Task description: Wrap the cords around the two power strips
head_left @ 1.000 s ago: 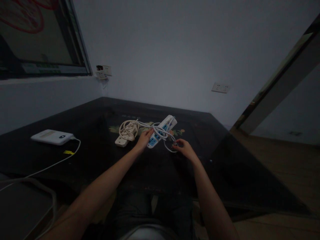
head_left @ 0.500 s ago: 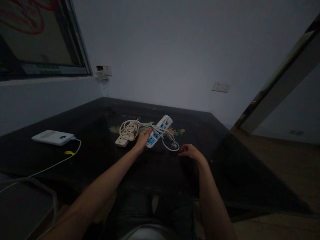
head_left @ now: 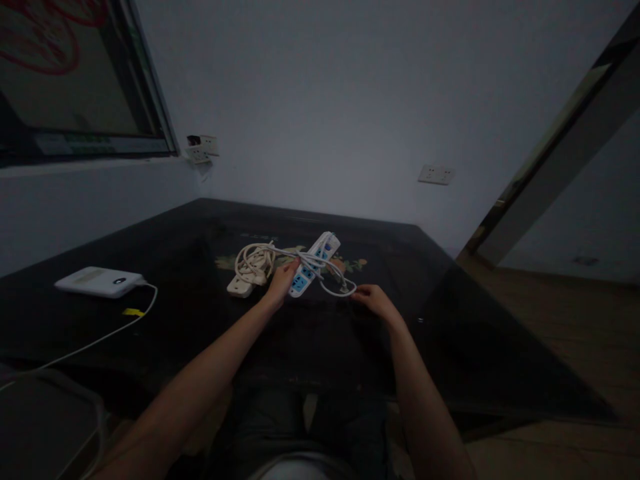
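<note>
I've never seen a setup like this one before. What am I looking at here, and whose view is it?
There is no machine: a person works with two bare hands. One head-worn camera takes every picture, looking forward and down, so the forearms rise from the bottom edge.

On the dark table, a white power strip with blue sockets lies in the middle, its white cord looped over it. The left hand is at its left edge; the right hand has its fingertips at the loop's right end. The dim picture hides how firmly either grips.

Left of that lies an off-white power strip with a beige coiled cord. Farther left is a flat white device with a cable attached.
</note>
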Available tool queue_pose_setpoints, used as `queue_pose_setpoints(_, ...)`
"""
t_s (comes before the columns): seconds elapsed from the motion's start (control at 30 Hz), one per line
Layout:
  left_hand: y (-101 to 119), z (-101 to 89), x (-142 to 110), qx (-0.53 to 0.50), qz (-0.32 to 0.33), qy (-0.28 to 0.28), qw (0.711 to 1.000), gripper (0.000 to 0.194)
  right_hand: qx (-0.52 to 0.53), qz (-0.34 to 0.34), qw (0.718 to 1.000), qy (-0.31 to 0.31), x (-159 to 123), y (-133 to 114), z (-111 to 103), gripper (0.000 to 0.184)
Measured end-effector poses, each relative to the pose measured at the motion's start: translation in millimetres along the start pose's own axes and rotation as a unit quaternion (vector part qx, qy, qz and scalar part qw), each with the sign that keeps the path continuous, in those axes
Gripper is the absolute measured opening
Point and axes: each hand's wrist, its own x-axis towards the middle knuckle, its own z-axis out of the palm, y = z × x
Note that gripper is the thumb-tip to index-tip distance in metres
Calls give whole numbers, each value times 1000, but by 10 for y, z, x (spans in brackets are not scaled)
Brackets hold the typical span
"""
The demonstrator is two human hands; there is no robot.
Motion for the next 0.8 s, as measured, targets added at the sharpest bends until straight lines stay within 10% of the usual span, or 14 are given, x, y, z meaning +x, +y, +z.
queue_pose_setpoints(0.43,-44,25,-2,29,-4,-7,1000,43,54,8,998,29,75,-52,288,15)
queue_pose_setpoints(0.8,-35,-16,10,-50,-58,-28,997,42,156,40,987,-10,-77,-198,75,19)
